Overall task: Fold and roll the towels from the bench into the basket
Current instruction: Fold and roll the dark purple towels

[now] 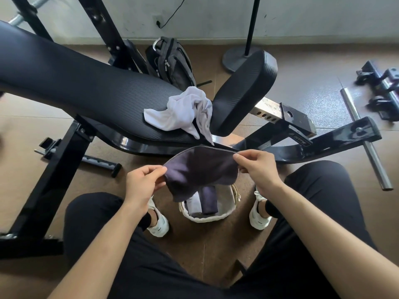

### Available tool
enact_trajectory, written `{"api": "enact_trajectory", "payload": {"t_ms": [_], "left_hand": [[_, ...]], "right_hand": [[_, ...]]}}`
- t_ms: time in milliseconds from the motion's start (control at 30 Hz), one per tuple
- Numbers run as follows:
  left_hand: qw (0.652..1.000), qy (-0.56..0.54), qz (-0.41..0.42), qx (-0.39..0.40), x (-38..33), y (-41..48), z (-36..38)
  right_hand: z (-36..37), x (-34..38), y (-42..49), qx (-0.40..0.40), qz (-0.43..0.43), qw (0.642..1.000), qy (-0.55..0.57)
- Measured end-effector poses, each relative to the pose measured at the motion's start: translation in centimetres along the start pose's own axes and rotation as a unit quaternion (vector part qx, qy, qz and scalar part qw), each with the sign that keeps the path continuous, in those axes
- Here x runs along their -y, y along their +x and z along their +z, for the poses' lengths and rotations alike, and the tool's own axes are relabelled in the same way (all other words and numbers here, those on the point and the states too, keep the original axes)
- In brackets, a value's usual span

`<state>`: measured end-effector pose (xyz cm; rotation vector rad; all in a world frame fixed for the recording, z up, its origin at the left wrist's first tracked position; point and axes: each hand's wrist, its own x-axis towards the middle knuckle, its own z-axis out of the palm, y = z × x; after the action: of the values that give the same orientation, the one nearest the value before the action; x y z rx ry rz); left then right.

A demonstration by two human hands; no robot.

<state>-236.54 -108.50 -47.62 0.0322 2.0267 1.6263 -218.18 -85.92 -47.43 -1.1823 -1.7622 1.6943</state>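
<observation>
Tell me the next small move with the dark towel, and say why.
Probably bring the left hand and right hand together to fold the dark towel in half. Each hand pinches an upper corner, and it hangs spread and unrolled over the basket, so it looks too wide to roll yet.

From here the dark towel hangs in front of the far half of the basket, so I cannot see the upper ends of the rolls inside. The left hand and right hand each have fingers behind the cloth, out of my sight. The bench runs off the left edge. The pole is cut by the top edge. At the right edge the gear is blurred and cropped. The label on the frame is too small for me to read.
</observation>
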Motion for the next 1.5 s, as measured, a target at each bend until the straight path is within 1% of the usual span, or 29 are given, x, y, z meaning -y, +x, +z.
{"api": "enact_trajectory", "payload": {"t_ms": [100, 333, 433, 567, 700, 800, 867, 967, 1067, 1133, 1167, 1233, 1267, 1300, 1333, 1367, 1433, 1467, 1500], "left_hand": [[0.998, 0.033, 0.024, 0.052, -0.1, -0.9, 1.5], [0.991, 0.025, 0.033, 0.126, 1.1, -3.7, 4.9], [0.989, 0.017, 0.038, 0.139, 1.8, -4.0, 5.4], [0.989, 0.035, 0.071, 0.125, 2.2, -4.3, 5.4], [0.987, 0.047, 0.094, 0.117, 2.2, -4.6, 5.4], [0.987, 0.035, 0.099, 0.121, 2.2, -4.6, 5.2], [0.984, 0.037, 0.109, 0.136, 2.2, -4.6, 5.0], [0.978, 0.053, 0.122, 0.161, 2.3, -4.9, 4.8], [0.970, 0.061, 0.135, 0.193, 2.2, -4.8, 4.4], [0.961, 0.078, 0.155, 0.214, 2.1, -4.8, 4.1], [0.957, 0.094, 0.177, 0.210, 2.0, -4.9, 3.9], [0.945, 0.147, 0.248, 0.157, 1.7, -4.6, 3.4], [0.930, 0.189, 0.292, 0.123, 1.6, -4.1, 3.0], [0.907, 0.245, 0.328, 0.100, 1.6, -3.6, 2.7], [0.881, 0.310, 0.346, 0.093, 1.7, -2.9, 2.3], [0.856, 0.377, 0.339, 0.100, 1.8, -2.3, 2.0], [0.819, 0.482, 0.286, 0.125, 2.4, -1.8, 1.9], [0.813, 0.501, 0.267, 0.130, 2.8, -1.8, 2.0], [0.820, 0.491, 0.265, 0.125, 3.1, -1.8, 2.2]], "right_hand": [[1.1, 0.3, -1.0, 0.018, -0.014, 1.000, -0.005], [3.3, -0.1, -2.8, 0.076, -0.056, 0.995, -0.034], [4.1, -0.6, -3.4, 0.096, -0.064, 0.992, -0.051], [4.7, -1.0, -3.9, 0.122, -0.087, 0.984, -0.096], [5.1, -1.1, -4.3, 0.118, -0.084, 0.984, -0.104], [5.1, -1.1, -4.5, 0.125, -0.094, 0.981, -0.113], [5.0, -1.1, -4.6, 0.126, -0.112, 0.977, -0.134], [5.0, -1.2, -4.5, 0.106, -0.154, 0.964, -0.189], [4.8, -1.3, -4.4, 0.097, -0.186, 0.956, -0.205], [4.3, -1.0, -4.2, 0.106, -0.195, 0.954, -0.202], [4.0, -0.8, -4.0, 0.115, -0.191, 0.955, -0.197], [3.4, -0.4, -3.6, 0.138, -0.170, 0.957, -0.187], [3.1, -0.3, -3.4, 0.151, -0.159, 0.959, -0.180], [2.8, -0.2, -3.3, 0.164, -0.150, 0.960, -0.168], [2.5, -0.3, -3.1, 0.175, -0.141, 0.962, -0.154], [2.3, -0.3, -3.0, 0.185, -0.135, 0.963, -0.143], [1.8, -0.4, -2.9, 0.202, -0.129, 0.962, -0.129], [1.6, -0.4, -2.8, 0.209, -0.125, 0.962, -0.123], [1.4, -0.4, -2.8, 0.212, -0.120, 0.963, -0.118]]}}
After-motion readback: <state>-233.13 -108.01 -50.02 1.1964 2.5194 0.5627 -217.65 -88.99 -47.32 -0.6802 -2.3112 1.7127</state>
